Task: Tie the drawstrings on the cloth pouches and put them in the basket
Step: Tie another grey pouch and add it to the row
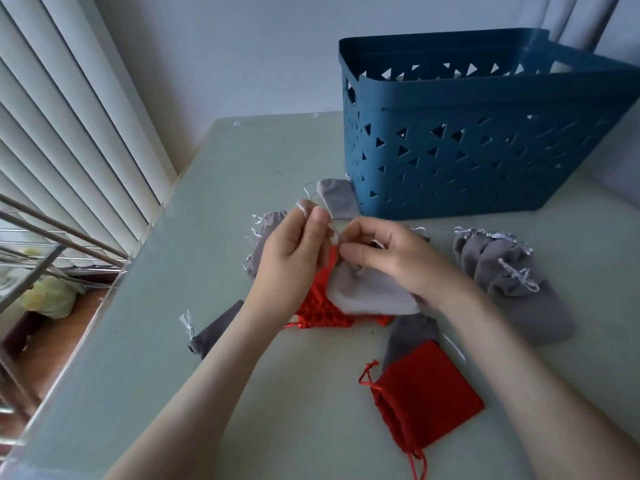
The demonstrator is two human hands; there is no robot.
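A light grey cloth pouch hangs just above the table's middle, held by its silver drawstring. My left hand pinches one end of the string, which is looped over the index finger. My right hand pinches the other end at the pouch's gathered mouth. Under them lies a red pouch. The blue perforated basket stands at the back right; its inside is hidden.
Several grey pouches lie piled to the right, another grey pouch leans by the basket's corner. A red pouch lies near the front, a dark grey pouch at the left. The table's left edge drops beside window blinds.
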